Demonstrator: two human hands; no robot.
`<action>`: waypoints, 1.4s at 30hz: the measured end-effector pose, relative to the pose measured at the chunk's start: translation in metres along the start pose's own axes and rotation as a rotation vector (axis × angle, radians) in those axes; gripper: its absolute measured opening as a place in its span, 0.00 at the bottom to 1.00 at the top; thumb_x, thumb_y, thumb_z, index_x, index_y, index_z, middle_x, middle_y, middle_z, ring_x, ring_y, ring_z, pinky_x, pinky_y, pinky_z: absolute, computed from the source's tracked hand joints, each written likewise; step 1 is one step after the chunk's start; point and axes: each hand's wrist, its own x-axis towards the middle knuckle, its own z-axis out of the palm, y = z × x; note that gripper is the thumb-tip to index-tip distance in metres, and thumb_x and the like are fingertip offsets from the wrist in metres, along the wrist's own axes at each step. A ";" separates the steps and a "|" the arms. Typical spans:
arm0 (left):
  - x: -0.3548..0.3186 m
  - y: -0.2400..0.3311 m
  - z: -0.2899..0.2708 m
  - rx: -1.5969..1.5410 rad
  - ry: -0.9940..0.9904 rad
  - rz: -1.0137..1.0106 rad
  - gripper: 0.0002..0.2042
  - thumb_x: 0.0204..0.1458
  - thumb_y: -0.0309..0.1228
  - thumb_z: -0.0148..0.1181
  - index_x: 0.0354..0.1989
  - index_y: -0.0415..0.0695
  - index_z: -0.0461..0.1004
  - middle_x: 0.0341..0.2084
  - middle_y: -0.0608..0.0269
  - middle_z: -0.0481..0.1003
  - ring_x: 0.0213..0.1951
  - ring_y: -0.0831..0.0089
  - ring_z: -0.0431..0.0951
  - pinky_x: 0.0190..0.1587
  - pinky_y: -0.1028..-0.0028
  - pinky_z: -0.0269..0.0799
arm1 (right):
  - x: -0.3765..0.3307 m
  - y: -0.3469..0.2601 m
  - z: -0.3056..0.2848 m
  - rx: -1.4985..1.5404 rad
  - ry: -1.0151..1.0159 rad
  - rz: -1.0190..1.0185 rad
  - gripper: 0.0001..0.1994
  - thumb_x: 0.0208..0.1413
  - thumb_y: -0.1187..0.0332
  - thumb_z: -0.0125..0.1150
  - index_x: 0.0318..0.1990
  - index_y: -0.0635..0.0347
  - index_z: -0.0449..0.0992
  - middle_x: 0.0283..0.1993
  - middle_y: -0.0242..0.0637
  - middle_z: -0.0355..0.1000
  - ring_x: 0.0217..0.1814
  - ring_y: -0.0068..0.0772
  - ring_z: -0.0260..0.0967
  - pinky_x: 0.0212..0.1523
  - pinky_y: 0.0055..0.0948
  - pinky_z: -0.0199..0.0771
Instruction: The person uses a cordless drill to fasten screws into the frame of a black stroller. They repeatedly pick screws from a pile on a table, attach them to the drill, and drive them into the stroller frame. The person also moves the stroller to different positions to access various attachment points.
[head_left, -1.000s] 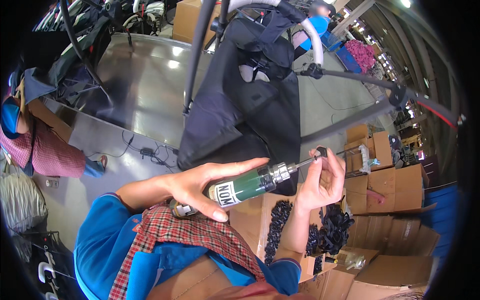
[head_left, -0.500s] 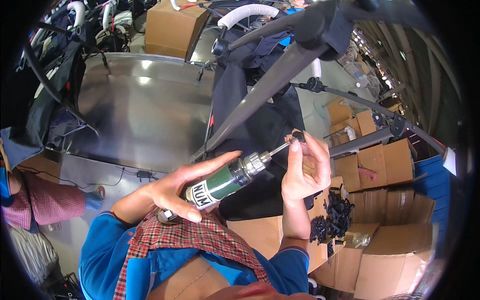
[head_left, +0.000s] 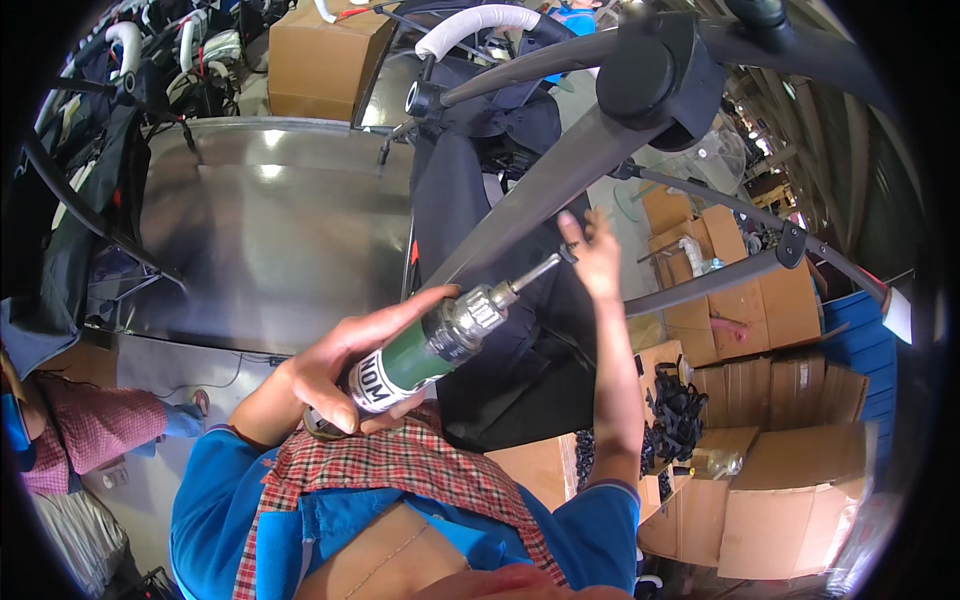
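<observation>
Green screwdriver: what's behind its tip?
Behind the green screwdriver tip: right hand fingers, black fabric and a grey frame tube. The fastener itself is hidden.

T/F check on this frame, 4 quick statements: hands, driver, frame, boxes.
1. The left hand grips a green driver. True.
2. The right hand rests on the cardboard boxes. False: it is raised by the driver's bit tip, near the grey frame tube.
3. The driver's bit points up and to the right. True.
4. The steel table is stacked with cardboard boxes. False: one box stands at its far edge; the stacks are at the right.
</observation>
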 end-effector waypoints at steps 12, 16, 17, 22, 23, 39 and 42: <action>-0.009 0.001 -0.022 -0.127 -0.179 0.115 0.62 0.29 0.26 0.76 0.71 0.41 0.32 0.52 0.37 0.64 0.26 0.68 0.72 0.22 0.75 0.66 | 0.044 -0.174 -0.083 0.544 0.243 -0.600 0.11 0.52 0.80 0.55 0.44 0.70 0.73 0.35 0.35 0.75 0.38 0.25 0.72 0.44 0.22 0.71; -0.014 -0.003 -0.027 -0.167 -0.288 0.205 0.62 0.28 0.23 0.75 0.71 0.42 0.33 0.54 0.37 0.61 0.28 0.66 0.72 0.22 0.72 0.67 | 0.043 -0.200 -0.075 0.417 0.267 -0.731 0.13 0.50 0.73 0.60 0.44 0.68 0.75 0.37 0.39 0.75 0.43 0.31 0.72 0.50 0.29 0.68; -0.017 -0.001 -0.025 -0.174 -0.227 0.200 0.62 0.27 0.22 0.75 0.71 0.42 0.33 0.54 0.37 0.62 0.27 0.67 0.72 0.22 0.72 0.67 | 0.041 -0.204 -0.074 0.489 0.182 -0.721 0.13 0.50 0.73 0.60 0.44 0.68 0.76 0.38 0.40 0.75 0.45 0.33 0.72 0.51 0.31 0.68; -0.010 0.011 -0.017 -0.176 -0.078 0.181 0.61 0.29 0.27 0.72 0.72 0.45 0.32 0.45 0.39 0.68 0.21 0.67 0.72 0.21 0.73 0.66 | 0.075 -0.220 -0.067 0.808 -0.471 -1.054 0.10 0.47 0.81 0.61 0.38 0.65 0.71 0.32 0.41 0.73 0.45 0.38 0.73 0.57 0.46 0.68; -0.007 0.011 -0.017 -0.164 -0.080 0.196 0.61 0.30 0.28 0.72 0.72 0.46 0.32 0.41 0.40 0.69 0.20 0.67 0.72 0.21 0.73 0.66 | 0.073 -0.219 -0.068 0.741 -0.423 -0.971 0.11 0.47 0.81 0.62 0.39 0.65 0.71 0.31 0.40 0.72 0.44 0.37 0.73 0.56 0.45 0.69; 0.031 0.053 0.014 0.343 0.076 0.237 0.50 0.45 0.22 0.66 0.72 0.49 0.35 0.28 0.62 0.71 0.24 0.80 0.71 0.25 0.78 0.69 | 0.047 -0.217 -0.088 0.534 -0.159 -0.773 0.15 0.48 0.86 0.60 0.46 0.74 0.73 0.46 0.48 0.76 0.45 0.30 0.74 0.48 0.28 0.74; 0.038 0.054 0.013 0.550 0.146 0.246 0.53 0.40 0.27 0.70 0.71 0.42 0.37 0.43 0.58 0.70 0.30 0.79 0.72 0.32 0.78 0.69 | 0.050 -0.211 -0.089 0.593 -0.206 -0.789 0.15 0.49 0.86 0.57 0.47 0.74 0.72 0.48 0.49 0.75 0.46 0.30 0.74 0.46 0.28 0.75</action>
